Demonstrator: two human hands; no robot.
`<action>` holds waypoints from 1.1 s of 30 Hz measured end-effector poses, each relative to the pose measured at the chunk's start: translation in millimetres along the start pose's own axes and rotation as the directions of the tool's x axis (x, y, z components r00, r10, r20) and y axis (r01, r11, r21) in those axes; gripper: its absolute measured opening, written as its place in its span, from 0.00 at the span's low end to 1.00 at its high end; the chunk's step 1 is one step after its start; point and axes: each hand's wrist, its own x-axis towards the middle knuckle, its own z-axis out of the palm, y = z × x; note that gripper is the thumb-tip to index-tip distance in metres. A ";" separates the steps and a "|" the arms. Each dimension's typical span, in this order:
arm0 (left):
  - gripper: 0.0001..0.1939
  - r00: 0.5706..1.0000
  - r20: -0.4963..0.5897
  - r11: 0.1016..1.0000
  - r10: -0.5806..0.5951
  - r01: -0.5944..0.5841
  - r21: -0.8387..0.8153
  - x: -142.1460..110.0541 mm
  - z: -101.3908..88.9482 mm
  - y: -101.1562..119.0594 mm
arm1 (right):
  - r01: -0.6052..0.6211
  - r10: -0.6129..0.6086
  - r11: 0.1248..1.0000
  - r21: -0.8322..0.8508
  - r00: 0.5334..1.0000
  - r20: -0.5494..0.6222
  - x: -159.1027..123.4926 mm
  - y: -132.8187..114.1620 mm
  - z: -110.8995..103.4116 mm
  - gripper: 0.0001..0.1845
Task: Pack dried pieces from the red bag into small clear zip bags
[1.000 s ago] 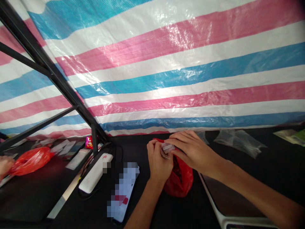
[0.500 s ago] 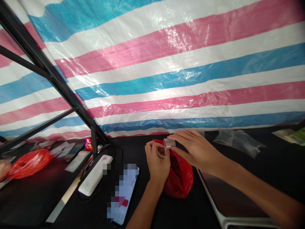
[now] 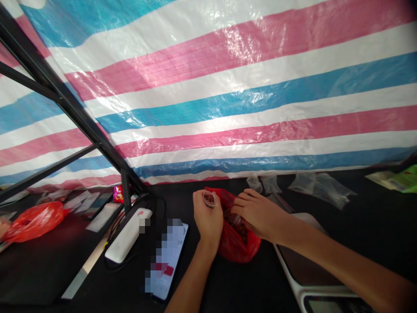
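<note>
My left hand (image 3: 207,224) is closed around a small clear plastic bag (image 3: 210,199), its mouth facing up and small brown pieces showing inside. Right beside it lies an open red plastic bag (image 3: 239,252) with more brown pieces. My right hand (image 3: 257,213) reaches into the red bag's opening, fingers curled around a small clear plastic cup (image 3: 236,219) down among the pieces. The fingers partly hide the cup.
A scale (image 3: 309,265) stands under my right forearm. Clear bags (image 3: 322,187) lie along the back. To the left are a phone (image 3: 172,256), a white power strip (image 3: 128,234), a black metal frame (image 3: 84,119) and another person's hand (image 3: 4,228) at a red bag (image 3: 37,221).
My right hand has lowered the clear cup from beside the small bag's mouth into the red bag. My left hand still holds the small bag. The view has shifted slightly.
</note>
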 end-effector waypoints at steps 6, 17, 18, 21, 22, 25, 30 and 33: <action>0.08 0.998 0.067 0.989 -0.012 0.002 0.145 -5.4 2.5 5.0 | -0.108 0.101 0.950 -0.292 0.994 -0.039 6.0 1.0 15.9 0.10; 0.08 0.995 0.075 0.989 -0.060 0.049 0.141 -7.6 5.6 0.7 | -0.194 0.199 0.966 -0.172 0.980 0.013 7.5 1.4 12.6 0.11; 0.08 0.996 0.065 0.994 -0.055 0.049 0.095 -7.7 7.0 -1.4 | -0.198 0.203 0.973 -0.123 0.979 0.029 7.5 -0.2 11.7 0.11; 0.08 0.997 0.004 0.993 -0.072 0.072 -0.089 -8.4 11.7 -8.2 | -0.216 0.215 0.976 0.010 0.975 0.060 7.9 -4.7 7.3 0.09; 0.08 0.996 -0.016 0.986 -0.087 0.084 -0.145 -8.6 13.1 -10.2 | -0.219 0.215 0.974 0.055 0.974 0.071 8.0 -6.0 5.7 0.08; 0.07 0.988 -0.079 0.964 -0.132 0.109 -0.242 -9.2 15.6 -13.7 | -0.225 0.210 0.960 0.167 0.972 0.102 8.3 -9.9 2.7 0.07; 0.07 0.980 -0.155 0.952 -0.124 0.074 -0.296 -9.0 15.6 -14.3 | -0.226 0.213 0.942 0.246 0.974 0.079 9.9 -12.2 3.9 0.14; 0.07 0.984 -0.160 0.957 -0.082 0.033 -0.289 -7.8 14.9 -16.0 | -0.236 0.232 0.931 0.279 0.972 0.050 10.1 -6.1 0.2 0.12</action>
